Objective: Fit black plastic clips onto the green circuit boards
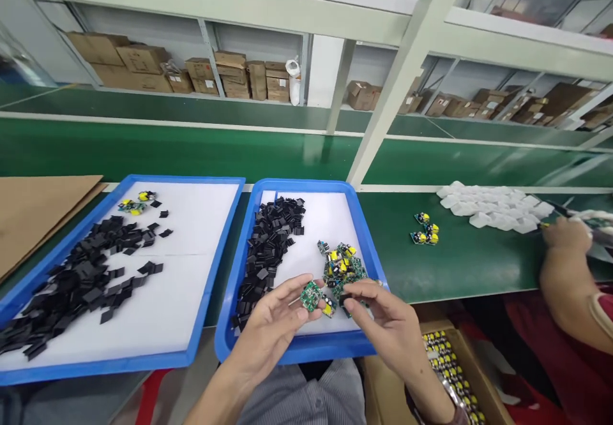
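My left hand (271, 326) holds a small green circuit board (311, 296) between thumb and fingers, its soldered face towards me. My right hand (395, 329) is closed in a pinch, with a small black piece (344, 299) at its fingertips, partly hidden. Both hands are above the near part of a blue-rimmed tray (297, 352). A heap of circuit boards with yellow parts (341, 262) lies in this tray just beyond my hands. Along the tray's left side is a pile of flat black pieces (271, 237).
A second blue tray (204, 297) at left holds more black pieces (90, 272) and a few boards (134, 205). Cardboard sheets (38, 211) lie far left. Right are several boards (425, 230), white pieces (495, 205), and a co-worker's hand (567, 237). Below stands a carton of boards (453, 374).
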The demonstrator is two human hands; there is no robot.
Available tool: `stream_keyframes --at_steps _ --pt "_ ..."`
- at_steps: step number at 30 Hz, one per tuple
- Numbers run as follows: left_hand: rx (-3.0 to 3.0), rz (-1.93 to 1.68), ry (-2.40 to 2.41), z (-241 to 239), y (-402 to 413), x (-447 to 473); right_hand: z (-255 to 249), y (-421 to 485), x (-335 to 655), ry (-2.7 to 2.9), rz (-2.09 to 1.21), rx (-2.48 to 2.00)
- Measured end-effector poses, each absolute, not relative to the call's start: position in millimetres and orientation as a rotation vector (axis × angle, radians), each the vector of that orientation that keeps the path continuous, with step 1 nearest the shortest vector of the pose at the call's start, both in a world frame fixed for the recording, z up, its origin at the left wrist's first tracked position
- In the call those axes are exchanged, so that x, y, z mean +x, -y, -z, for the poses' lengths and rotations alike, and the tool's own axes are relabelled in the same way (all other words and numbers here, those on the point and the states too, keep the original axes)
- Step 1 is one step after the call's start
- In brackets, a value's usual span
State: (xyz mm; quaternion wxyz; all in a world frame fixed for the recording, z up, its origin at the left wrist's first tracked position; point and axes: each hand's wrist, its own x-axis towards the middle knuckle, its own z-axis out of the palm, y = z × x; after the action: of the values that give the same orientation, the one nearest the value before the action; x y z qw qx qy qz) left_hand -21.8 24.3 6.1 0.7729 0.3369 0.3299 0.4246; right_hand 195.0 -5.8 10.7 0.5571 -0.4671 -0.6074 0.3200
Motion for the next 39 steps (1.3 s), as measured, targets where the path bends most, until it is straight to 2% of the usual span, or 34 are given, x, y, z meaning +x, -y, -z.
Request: stream_keyframes --at_steps 10,29,32,36,39 --pt "0.879 -0.938 -0.826 4.2 -15.3 -18.7 -3.2 15.4 170.6 1.391 -0.76 -1.06" --pt "0.998 -0.926 -0.914 4.4 -9.8 -12.6 0.8 19.3 173.0 1.662 -0.723 -1.094" --pt "1.094 -0.978 -0.902 5.2 -8.6 -10.8 3.9 14.9 173.6 1.549 -0.823 -1.143" --pt "1.382 -1.029 -0.962 9.8 -2.6 -9.9 10.8 12.7 177.4 1.265 -1.13 -1.149" --pt "1.607 -1.051 -1.074 12.7 2.1 -9.2 14.7 19.4 177.9 1.152 -1.158 -1.142"
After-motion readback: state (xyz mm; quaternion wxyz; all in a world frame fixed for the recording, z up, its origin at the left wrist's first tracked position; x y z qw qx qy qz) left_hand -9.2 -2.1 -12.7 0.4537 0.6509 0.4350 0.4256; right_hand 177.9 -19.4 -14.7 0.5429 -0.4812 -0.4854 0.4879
